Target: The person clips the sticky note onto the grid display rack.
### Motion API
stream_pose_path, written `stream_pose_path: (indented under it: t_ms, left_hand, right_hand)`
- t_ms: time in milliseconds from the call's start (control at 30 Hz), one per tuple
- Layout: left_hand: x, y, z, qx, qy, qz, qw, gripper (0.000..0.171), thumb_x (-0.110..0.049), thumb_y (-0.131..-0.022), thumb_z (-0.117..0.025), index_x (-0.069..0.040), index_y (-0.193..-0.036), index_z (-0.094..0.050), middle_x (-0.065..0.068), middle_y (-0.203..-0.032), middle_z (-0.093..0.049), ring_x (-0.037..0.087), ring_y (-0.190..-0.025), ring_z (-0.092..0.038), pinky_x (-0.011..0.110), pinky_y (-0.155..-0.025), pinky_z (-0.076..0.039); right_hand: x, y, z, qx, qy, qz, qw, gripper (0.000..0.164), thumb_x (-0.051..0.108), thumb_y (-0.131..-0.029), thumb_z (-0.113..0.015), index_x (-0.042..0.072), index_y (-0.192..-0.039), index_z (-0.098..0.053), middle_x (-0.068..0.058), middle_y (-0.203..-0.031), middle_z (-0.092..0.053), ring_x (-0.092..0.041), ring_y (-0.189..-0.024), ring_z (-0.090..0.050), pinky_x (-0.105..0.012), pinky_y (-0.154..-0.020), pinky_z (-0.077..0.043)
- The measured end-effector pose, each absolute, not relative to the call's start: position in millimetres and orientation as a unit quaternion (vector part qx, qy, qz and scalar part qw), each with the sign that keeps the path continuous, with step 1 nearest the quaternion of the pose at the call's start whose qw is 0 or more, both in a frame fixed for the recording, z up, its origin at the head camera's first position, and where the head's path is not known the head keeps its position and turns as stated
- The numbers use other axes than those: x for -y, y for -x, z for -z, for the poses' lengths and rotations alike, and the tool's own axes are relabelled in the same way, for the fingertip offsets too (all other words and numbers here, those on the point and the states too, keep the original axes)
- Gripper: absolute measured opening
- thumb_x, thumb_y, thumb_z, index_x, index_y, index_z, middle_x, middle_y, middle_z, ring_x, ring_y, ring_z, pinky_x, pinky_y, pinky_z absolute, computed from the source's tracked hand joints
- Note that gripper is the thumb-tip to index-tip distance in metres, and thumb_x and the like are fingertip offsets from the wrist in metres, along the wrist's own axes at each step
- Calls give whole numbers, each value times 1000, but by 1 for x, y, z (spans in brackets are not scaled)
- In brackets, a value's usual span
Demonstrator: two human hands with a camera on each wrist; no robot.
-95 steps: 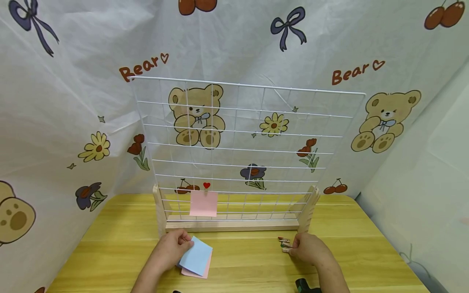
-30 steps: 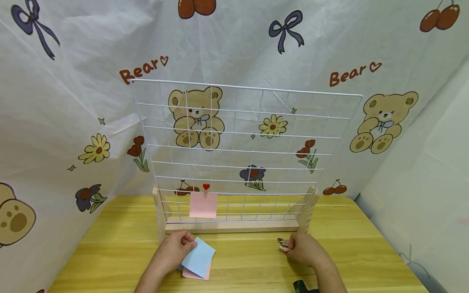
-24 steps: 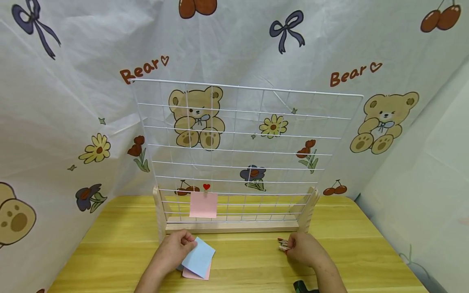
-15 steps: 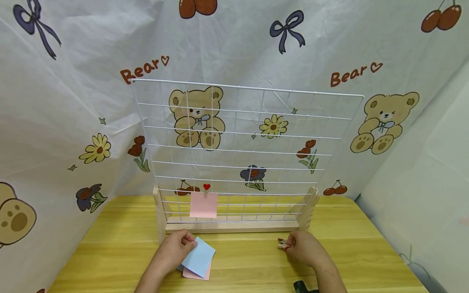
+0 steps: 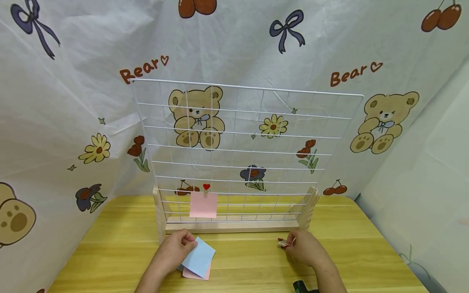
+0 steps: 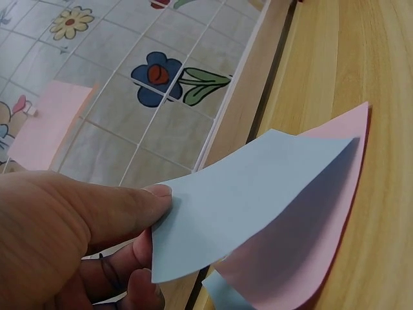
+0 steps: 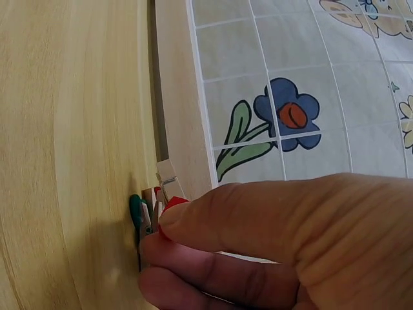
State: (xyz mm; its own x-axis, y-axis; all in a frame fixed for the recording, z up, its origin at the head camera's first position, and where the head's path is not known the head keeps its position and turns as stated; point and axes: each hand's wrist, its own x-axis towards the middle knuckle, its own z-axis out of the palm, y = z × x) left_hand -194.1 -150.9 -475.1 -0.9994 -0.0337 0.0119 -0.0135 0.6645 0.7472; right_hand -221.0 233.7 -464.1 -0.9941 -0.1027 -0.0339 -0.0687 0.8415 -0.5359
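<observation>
My left hand pinches a light blue paper note by its corner between thumb and fingers. The note's far end slants over a pink note lying on the table, and a bit of another blue note shows beneath. My right hand pinches a small wooden clothespin by its red end, the thumb on top. Other mini clothespins, one with a green end, lie just beside those fingertips, partly hidden. On the wire grid, a red-heart clothespin holds a pink note.
The white wire grid panel leans back in a wooden stand across the table. A printed cloth hangs behind it. A dark object sits at the front edge near my right wrist.
My right hand has shifted slightly left and up over the clothespins, and one is now pinched by its red end. My left hand with the blue note has moved slightly right.
</observation>
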Motion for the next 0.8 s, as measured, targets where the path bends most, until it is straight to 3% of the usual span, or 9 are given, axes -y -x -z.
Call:
stream_pose_path:
  t_ms: [800]
  left_hand:
    - [149,194,476,914,-9,406,12,8,-14,-91,-75,-15,-88,-68,-2,-79,-60,13,-73,-53,28,-64,-42]
  right_hand:
    - [-233,222,463,-963,48,265,19,21,2,-80,-79,12,-81,-60,1,-68,-59,-15,-61,-51,-29,-55,-40]
